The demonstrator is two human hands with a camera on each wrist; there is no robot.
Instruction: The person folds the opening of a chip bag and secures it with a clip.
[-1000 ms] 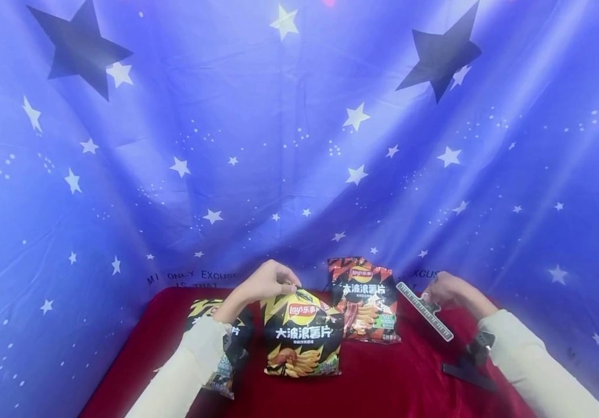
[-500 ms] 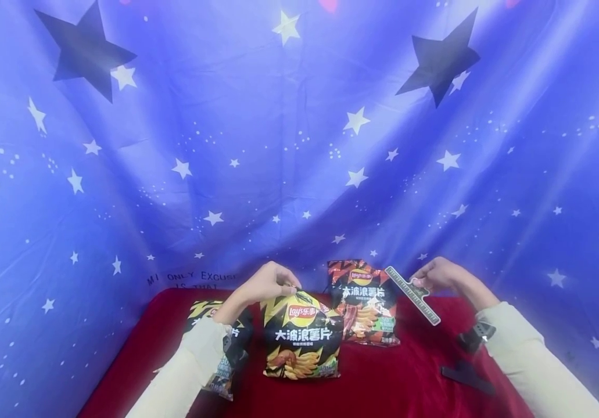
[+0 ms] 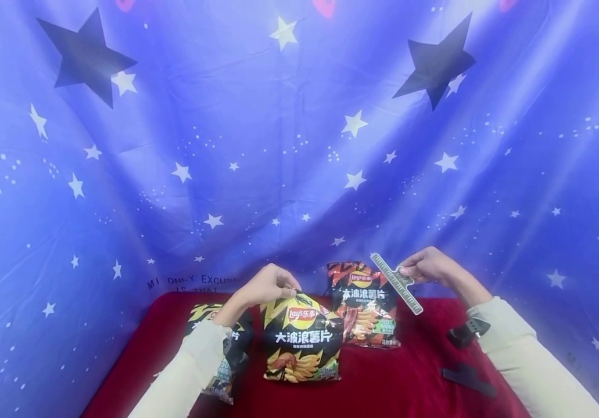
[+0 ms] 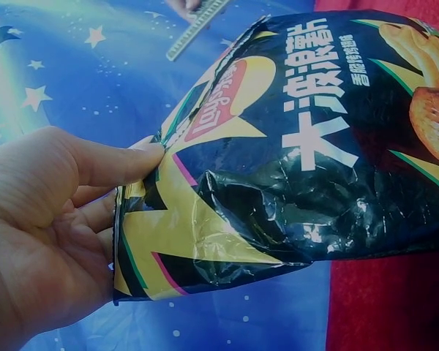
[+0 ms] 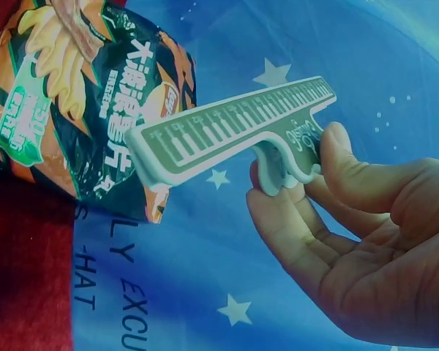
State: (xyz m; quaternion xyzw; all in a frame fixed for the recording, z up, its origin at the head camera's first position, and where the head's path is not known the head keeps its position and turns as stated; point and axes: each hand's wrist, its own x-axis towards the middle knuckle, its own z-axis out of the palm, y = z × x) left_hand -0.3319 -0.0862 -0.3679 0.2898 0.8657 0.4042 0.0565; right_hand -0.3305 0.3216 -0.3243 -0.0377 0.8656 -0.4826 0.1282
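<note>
My left hand (image 3: pixel 272 283) pinches the top edge of a yellow and black bag of potato chips (image 3: pixel 301 342), which stands upright on the red cloth. In the left wrist view the thumb presses on the bag's front (image 4: pixel 307 161) near its top, with fingers behind it. My right hand (image 3: pixel 430 268) holds a long clip (image 3: pixel 397 284) by its handles, thumb on one side and fingers on the other. The right wrist view shows a piano-key pattern along the clip (image 5: pixel 234 131). The clip is in the air, overlapping the upper right of a red and black chip bag (image 3: pixel 364 307).
Another yellow and black chip bag (image 3: pixel 221 371) lies at the left, partly hidden by my left sleeve. A dark, flat clip-like object (image 3: pixel 467 380) rests on the red cloth (image 3: pixel 383 386) at the right. A blue starred curtain (image 3: pixel 278 145) hangs behind.
My right hand has lifted the clip and moved it left toward the bags, away from the dark object on the cloth. The left hand and its bag have stayed almost still.
</note>
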